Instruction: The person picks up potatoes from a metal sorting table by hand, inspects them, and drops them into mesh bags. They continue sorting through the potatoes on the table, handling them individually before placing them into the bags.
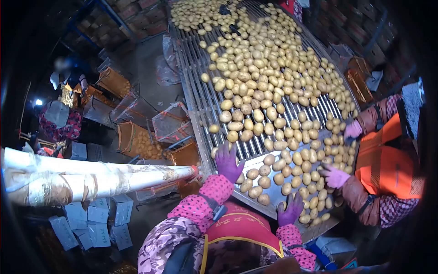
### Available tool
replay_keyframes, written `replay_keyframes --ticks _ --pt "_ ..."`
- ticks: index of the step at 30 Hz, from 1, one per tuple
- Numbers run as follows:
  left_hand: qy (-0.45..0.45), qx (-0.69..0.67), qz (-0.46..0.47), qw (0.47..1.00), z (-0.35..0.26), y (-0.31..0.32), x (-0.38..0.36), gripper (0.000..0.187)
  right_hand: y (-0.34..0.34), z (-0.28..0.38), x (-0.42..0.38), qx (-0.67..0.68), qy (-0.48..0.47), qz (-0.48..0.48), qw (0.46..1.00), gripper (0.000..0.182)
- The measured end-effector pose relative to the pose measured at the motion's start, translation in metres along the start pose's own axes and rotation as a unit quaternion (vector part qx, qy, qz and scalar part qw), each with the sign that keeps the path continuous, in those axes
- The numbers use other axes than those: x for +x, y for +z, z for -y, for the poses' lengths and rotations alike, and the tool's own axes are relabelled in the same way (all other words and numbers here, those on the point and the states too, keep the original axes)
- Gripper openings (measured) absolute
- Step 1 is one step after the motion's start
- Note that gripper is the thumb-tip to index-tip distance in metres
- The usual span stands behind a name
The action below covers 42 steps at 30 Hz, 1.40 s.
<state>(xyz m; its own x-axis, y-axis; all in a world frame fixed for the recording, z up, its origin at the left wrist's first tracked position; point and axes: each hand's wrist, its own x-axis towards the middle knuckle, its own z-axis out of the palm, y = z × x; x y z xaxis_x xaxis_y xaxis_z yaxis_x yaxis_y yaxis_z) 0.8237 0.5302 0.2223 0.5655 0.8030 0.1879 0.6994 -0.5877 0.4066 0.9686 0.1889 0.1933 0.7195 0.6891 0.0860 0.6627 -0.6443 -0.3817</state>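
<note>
My left hand [229, 163], in a purple glove, rests at the left edge of the sorting table with its fingers apart. Close to its fingertips are a few potatoes [252, 173] on the metal tray [270, 191]. At the tray's near edge is my right hand [290, 210], also purple-gloved, fingers spread beside the potatoes, with no potato seen in it. Beyond the tray, many more potatoes [260, 68] lie across the roller bars [200, 96] of the conveyor.
On the right, a co-worker in an orange vest [388, 160] reaches pink-gloved hands [336, 176] among the potatoes. White wrapped pipes [100, 178] jut in from the left. Cardboard boxes [98, 214] and potato-filled bags [137, 141] stand on the floor; other people work farther left.
</note>
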Motion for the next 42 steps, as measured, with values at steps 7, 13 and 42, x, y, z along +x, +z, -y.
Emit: replay_keyframes --ticks 7,13,42 --pt "-0.061 0.177 0.171 0.967 -0.003 0.028 0.029 0.083 -0.001 -0.001 0.007 -0.007 -0.025 -0.018 0.999 0.063" --pt "0.183 -0.186 0.236 0.936 -0.055 0.005 -0.037 0.058 -0.001 0.001 0.004 -0.021 -0.025 -0.005 0.999 0.062" --pt "-0.433 -0.59 0.193 0.653 0.039 -0.048 -0.054 0.041 -0.02 0.077 0.054 0.103 -0.21 0.027 0.972 0.052"
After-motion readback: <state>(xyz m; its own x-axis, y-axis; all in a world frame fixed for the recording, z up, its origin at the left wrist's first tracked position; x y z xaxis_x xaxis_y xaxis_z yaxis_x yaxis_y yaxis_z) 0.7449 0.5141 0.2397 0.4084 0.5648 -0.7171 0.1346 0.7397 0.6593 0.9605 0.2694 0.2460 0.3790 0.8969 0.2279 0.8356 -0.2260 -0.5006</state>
